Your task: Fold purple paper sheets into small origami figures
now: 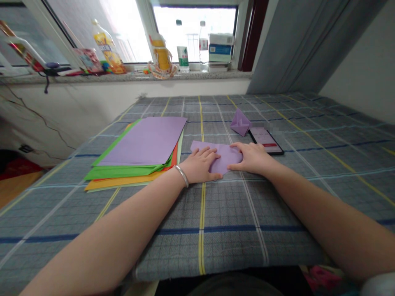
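A folded sheet of purple paper (226, 155) lies on the plaid cloth in front of me. My left hand (203, 165), with a silver bangle at the wrist, rests flat on its left part, fingers spread. At its right end is my right hand (251, 157), thumb and fingers apart around the paper's right edge and touching it. Part of the sheet is hidden under both hands. Behind the right hand stands a purple folded-paper shape (240, 122) with a pointed top.
A stack of coloured paper (145, 142), purple on top, lies at the left. A phone (266, 140) with a lit screen is beside the folded shape. Bottles, including a clear bottle (203, 45), and a box (220, 48) line the windowsill (123, 78).
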A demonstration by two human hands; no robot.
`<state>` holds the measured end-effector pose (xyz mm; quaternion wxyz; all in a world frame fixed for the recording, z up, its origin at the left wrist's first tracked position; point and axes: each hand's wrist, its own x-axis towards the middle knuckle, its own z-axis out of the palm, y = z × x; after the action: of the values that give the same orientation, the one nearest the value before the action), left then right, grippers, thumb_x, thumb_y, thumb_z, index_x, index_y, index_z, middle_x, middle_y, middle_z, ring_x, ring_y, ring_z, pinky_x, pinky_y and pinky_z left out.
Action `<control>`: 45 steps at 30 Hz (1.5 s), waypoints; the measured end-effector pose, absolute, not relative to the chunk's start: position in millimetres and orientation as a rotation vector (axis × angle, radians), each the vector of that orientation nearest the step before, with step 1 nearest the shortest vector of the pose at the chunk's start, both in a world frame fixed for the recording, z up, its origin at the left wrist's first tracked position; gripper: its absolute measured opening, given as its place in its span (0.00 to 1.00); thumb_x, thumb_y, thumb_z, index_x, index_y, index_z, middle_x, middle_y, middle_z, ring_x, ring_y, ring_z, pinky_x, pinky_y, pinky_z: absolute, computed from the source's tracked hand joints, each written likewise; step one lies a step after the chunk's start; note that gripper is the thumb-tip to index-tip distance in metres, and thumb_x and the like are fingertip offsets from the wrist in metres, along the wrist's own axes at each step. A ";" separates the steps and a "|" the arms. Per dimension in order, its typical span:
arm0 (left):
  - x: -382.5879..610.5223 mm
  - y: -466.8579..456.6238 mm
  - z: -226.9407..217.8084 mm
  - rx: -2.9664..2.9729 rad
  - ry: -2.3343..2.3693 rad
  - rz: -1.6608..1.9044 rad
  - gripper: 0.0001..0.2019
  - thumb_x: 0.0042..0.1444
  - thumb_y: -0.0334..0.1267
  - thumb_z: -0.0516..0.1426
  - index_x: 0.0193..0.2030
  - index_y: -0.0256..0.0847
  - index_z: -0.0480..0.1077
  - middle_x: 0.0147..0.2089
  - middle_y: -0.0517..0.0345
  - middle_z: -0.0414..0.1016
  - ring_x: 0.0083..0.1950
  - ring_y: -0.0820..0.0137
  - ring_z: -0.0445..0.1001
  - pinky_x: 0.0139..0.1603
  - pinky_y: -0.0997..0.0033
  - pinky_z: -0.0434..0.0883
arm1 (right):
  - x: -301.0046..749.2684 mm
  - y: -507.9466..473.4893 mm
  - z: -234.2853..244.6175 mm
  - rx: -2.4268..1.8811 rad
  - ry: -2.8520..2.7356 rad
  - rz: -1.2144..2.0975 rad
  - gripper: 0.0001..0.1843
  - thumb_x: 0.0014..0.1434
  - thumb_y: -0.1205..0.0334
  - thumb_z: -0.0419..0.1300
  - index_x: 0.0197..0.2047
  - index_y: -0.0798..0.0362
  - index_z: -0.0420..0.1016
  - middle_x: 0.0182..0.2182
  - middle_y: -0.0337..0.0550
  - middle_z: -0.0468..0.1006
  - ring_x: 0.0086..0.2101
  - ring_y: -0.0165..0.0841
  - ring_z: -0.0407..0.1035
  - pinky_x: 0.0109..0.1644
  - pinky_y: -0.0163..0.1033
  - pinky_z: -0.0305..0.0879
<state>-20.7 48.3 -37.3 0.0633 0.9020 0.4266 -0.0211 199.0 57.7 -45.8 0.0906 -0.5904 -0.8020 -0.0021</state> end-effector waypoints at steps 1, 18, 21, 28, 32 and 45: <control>-20.8 48.3 -37.3 2.724 1.289 -0.063 0.38 0.56 0.61 0.52 0.67 0.38 0.55 0.73 0.46 0.48 0.73 0.53 0.45 0.69 0.47 0.47 | 199.1 57.6 -46.1 -1.759 -2.378 -0.018 0.46 0.43 0.31 0.63 0.60 0.47 0.67 0.44 0.51 0.79 0.45 0.52 0.69 0.47 0.52 0.61; -21.5 49.0 -39.4 2.713 1.298 -0.072 0.39 0.55 0.61 0.53 0.68 0.39 0.54 0.73 0.47 0.47 0.73 0.52 0.42 0.69 0.44 0.46 | 211.9 63.8 -45.2 -1.882 -2.247 0.163 0.39 0.41 0.38 0.67 0.52 0.52 0.72 0.39 0.47 0.79 0.35 0.43 0.73 0.32 0.42 0.63; -21.5 49.0 -39.5 2.716 1.297 -0.056 0.38 0.55 0.60 0.53 0.67 0.40 0.54 0.73 0.47 0.47 0.73 0.52 0.43 0.69 0.45 0.47 | 218.4 70.1 -50.8 -1.872 -2.210 0.189 0.35 0.41 0.40 0.68 0.48 0.51 0.73 0.37 0.46 0.79 0.34 0.40 0.73 0.29 0.40 0.61; -21.3 48.7 -38.1 2.692 1.298 -0.081 0.39 0.55 0.60 0.54 0.68 0.39 0.54 0.73 0.46 0.45 0.73 0.52 0.42 0.70 0.45 0.46 | 231.0 76.6 -52.2 -1.980 -2.128 0.179 0.29 0.40 0.41 0.69 0.42 0.49 0.73 0.32 0.43 0.80 0.32 0.41 0.74 0.28 0.40 0.61; -20.9 49.1 -37.9 2.693 1.295 -0.082 0.38 0.55 0.59 0.54 0.67 0.40 0.53 0.73 0.46 0.45 0.73 0.52 0.42 0.69 0.44 0.46 | 229.7 72.5 -41.7 -2.128 -2.071 0.292 0.29 0.42 0.40 0.68 0.43 0.50 0.73 0.25 0.41 0.78 0.23 0.37 0.72 0.25 0.40 0.59; -22.2 49.7 -38.6 2.719 1.273 -0.059 0.42 0.55 0.58 0.54 0.70 0.39 0.46 0.73 0.45 0.45 0.73 0.49 0.41 0.69 0.40 0.40 | 233.1 74.0 -38.3 -2.164 -2.056 0.531 0.20 0.54 0.55 0.63 0.48 0.53 0.71 0.18 0.35 0.74 0.15 0.30 0.67 0.20 0.35 0.57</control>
<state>-22.2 49.7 -38.6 0.0692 0.9034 0.4228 -0.0195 233.1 74.0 -38.3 0.0549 -0.7127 -0.6771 0.1748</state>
